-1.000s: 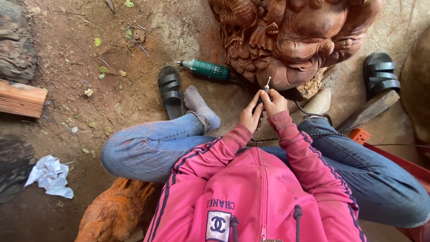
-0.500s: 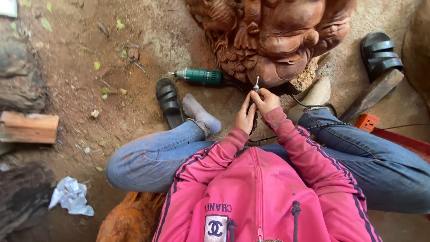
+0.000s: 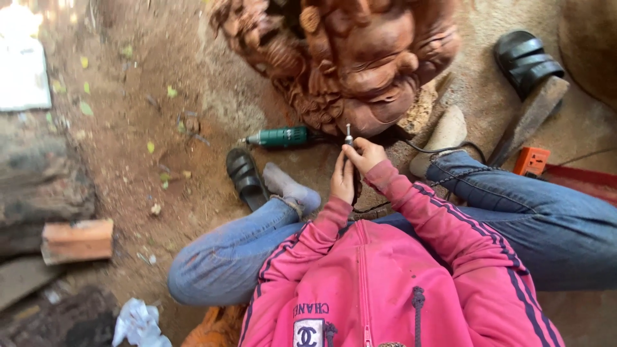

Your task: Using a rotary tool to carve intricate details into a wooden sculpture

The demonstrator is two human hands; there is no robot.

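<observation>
Near, my body: I sit on the dirt floor (image 3: 128, 167) in a pink zip jacket (image 3: 385, 289) and blue jeans, knees spread, one grey-socked foot (image 3: 292, 189) pointing far-left.
Left hand: my left hand (image 3: 342, 180) is raised between my knees, fingers curled around the lower part of a thin handpiece (image 3: 349, 138).
Right hand: my right hand (image 3: 366, 154) pinches the same handpiece just under its metal tip, fingers clenched on it; the two hands touch.
Where the tool is: upright, tip pointing at the carving and just short of its near edge; I cannot tell whether it touches.
Doing it well: I judge both hands should stay braced together, the tip kept steady, and the black cable (image 3: 443, 149) kept slack to the right.
Just beyond: a green power tool (image 3: 279, 136) lies on the floor, left of my hands.
Far: one large reddish wood carving (image 3: 347, 58), deeply cut with curls and rounded forms.
Count, footwear: two black sandals, one (image 3: 243, 177) by my sock, one (image 3: 524, 61) far right.
Count, other: one brick (image 3: 77, 239) near left, one orange box (image 3: 532, 160) right, one crumpled white rag (image 3: 138, 324) nearest left.
</observation>
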